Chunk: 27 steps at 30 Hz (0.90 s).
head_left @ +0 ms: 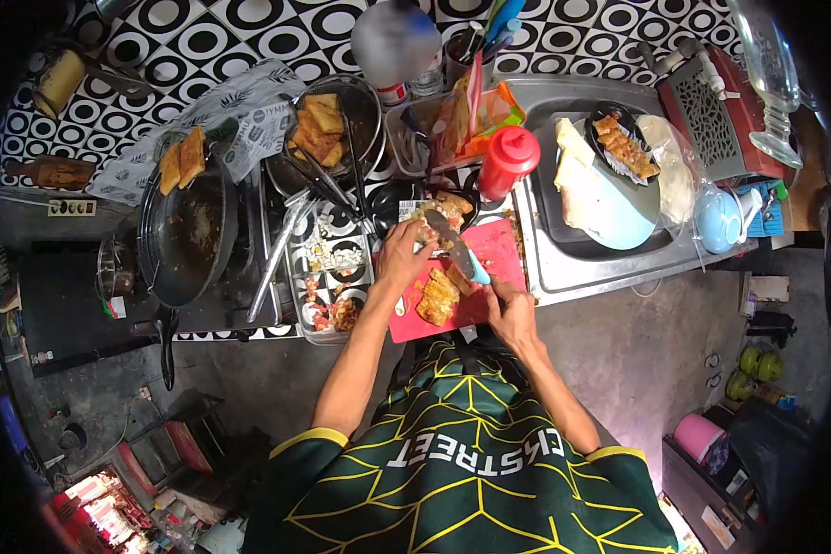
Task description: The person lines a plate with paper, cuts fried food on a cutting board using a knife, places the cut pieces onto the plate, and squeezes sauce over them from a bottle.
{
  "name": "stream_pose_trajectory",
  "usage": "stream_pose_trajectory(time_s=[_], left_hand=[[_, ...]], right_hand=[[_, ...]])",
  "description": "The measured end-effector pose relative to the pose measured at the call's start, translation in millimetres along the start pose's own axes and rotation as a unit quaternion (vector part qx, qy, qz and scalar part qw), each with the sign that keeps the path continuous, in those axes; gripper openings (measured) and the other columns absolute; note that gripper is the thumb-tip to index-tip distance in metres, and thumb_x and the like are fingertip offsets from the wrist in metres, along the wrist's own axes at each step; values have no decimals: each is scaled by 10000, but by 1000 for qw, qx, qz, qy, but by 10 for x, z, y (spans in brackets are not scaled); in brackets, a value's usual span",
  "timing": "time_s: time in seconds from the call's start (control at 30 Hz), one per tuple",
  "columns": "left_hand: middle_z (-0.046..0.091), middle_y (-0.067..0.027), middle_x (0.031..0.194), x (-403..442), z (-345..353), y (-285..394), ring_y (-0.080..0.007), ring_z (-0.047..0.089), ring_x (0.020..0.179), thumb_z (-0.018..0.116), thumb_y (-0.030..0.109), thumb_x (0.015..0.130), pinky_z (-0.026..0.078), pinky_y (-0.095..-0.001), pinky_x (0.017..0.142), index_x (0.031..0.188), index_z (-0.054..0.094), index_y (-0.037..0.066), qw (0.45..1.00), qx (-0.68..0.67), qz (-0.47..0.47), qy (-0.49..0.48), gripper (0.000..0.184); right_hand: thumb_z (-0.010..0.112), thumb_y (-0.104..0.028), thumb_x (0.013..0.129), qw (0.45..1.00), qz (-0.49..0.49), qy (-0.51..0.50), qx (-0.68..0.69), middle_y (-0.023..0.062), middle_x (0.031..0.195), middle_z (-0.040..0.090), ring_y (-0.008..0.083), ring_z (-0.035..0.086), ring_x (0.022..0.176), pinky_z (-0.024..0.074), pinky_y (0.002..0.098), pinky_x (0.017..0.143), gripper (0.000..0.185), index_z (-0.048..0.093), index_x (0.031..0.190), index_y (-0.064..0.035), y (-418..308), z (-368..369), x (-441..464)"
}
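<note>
My right hand (512, 314) grips a knife (451, 242) by its turquoise handle, above a red cutting board (503, 254). Its wide dark blade points up and left, toward a small black tray (472, 214). Against the blade, the closed fingers of my left hand (403, 254) hold a cut piece of filled fried pastry (426, 222); they partly cover it. Another golden fried pastry (437, 297) lies on the board, below the knife. Just left of my left hand stands a clear container (325, 338) with chopped white and red bits in separate sections.
A red squeeze bottle (509, 162) stands behind the board. On the right, the steel sink (549, 289) bears a blue plate (626, 217) with wrappers and a filled black tray. Left are a wok (189, 245), fried pastries (183, 162), a strainer pan (365, 115) and metal tongs (275, 258).
</note>
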<state>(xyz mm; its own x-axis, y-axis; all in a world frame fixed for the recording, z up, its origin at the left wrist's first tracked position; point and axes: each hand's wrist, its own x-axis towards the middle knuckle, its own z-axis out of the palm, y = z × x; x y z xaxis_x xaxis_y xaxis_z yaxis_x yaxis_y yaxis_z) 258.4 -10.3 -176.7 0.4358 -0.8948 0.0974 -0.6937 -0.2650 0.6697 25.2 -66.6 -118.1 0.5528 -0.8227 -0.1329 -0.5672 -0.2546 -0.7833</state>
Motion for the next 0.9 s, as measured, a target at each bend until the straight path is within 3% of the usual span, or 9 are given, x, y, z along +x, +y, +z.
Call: stream_pose_trajectory(time_s=[0.13,0.23,0.5,0.6,0.67,0.77,0.8,0.9], left_hand=[[602,-127,1197,-22,45,-7,-323,582,1080,774,183,746,473,-375,942,1086,664,24,1000,10,-19,-8,391],[602,-132,1193,-42,41,28,-319,591,1068,787,203,736,469,-375,947,1115,653,18,1000,13,-24,7,443],[614,-131,1167,-321,14,446,-333,582,1058,785,178,741,468,-404,925,1083,662,16,995,4,-19,95,398],[621,-146,1155,-584,219,705,-329,590,1065,770,204,757,449,-425,957,1077,668,8,999,5,-10,42,389],[602,-169,1211,-705,379,835,-342,566,1117,739,260,789,425,-445,989,1118,652,6,1000,1,-5,-27,424],[544,-217,1300,-710,513,989,-380,500,1205,681,350,829,374,-475,1044,1196,597,-29,988,133,-57,-59,534],[485,-265,1348,-687,524,1005,-416,443,1253,648,401,846,329,-497,1078,1272,512,-82,983,142,-80,-83,658],[457,-288,1365,-592,576,1027,-430,438,1253,638,424,849,323,-498,1084,1298,464,-119,978,183,-81,-67,726]], right_hand=[[623,-125,901,999,10,-14,-37,234,767,630,299,661,690,495,382,651,225,683,1043,38,46,-10,44],[604,-128,905,999,-13,-6,37,230,767,631,357,651,698,485,414,623,239,665,1092,8,50,-157,26],[594,-138,907,997,64,30,21,194,816,662,331,654,729,500,393,677,255,656,1088,32,711,-684,-435],[611,-146,908,997,-14,73,4,126,736,623,187,554,589,422,319,540,269,652,1117,18,1071,-639,-603],[608,-130,903,998,-21,62,-11,134,726,603,219,549,590,420,337,546,257,651,1111,15,1082,-610,-619],[597,-100,894,999,-26,42,-14,169,729,575,291,558,622,434,381,579,245,648,1111,1,969,-596,-580],[593,-95,891,999,-27,31,-12,181,744,582,318,576,655,449,394,602,248,646,1115,-4,935,-604,-564],[593,-86,886,1000,-26,3,-4,195,745,575,347,584,668,459,407,618,255,646,1125,-17,994,-601,-574]])
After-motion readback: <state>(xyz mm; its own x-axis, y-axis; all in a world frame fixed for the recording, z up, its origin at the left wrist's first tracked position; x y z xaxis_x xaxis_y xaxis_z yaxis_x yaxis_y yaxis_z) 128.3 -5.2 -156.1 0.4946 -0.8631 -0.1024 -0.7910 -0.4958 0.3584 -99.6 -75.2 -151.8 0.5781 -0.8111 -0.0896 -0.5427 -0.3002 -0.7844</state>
